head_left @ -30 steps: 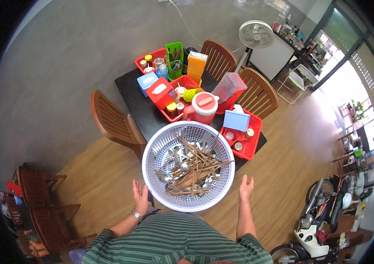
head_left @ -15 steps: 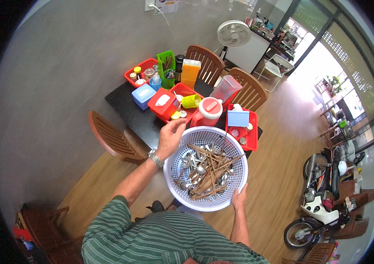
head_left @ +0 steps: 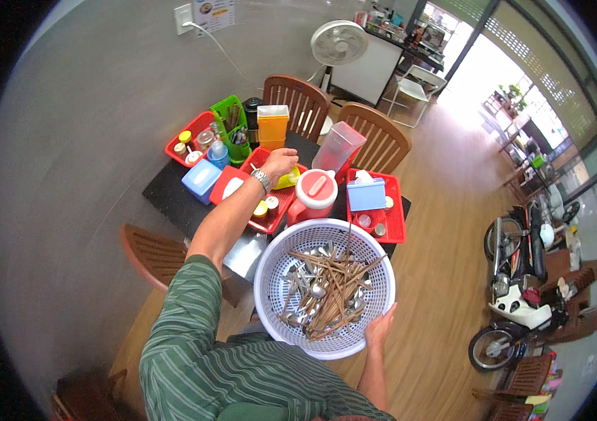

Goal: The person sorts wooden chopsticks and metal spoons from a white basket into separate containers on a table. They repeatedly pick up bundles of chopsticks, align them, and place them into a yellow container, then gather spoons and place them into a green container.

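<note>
My right hand [head_left: 380, 326] grips the right rim of a round white plastic colander basket [head_left: 265, 309] held in front of me. Inside it, brown wooden chopsticks [head_left: 337, 288] lie in a jumbled heap over metal spoons [head_left: 318, 290] and other cutlery. My left arm stretches over the table, a metal watch [head_left: 262, 181] on its wrist. My left hand [head_left: 282, 163] hovers over a yellow perforated cup [head_left: 287, 178] in the middle red tray [head_left: 265, 223]. Its fingers are loosely bent and apart, with nothing visible in them; the tips are partly hidden.
Beyond the basket, a red jug [head_left: 314, 193] with a white-rimmed lid stands on the black table [head_left: 172, 188]. Around it are a green cutlery holder [head_left: 232, 126], an orange container [head_left: 272, 125], a blue tissue box [head_left: 366, 194] and another red tray [head_left: 394, 224]. Wooden chairs [head_left: 376, 137] surround the table.
My left hand has moved forward from near the basket's far left rim to above the yellow cup. The right hand keeps its hold on the basket.
</note>
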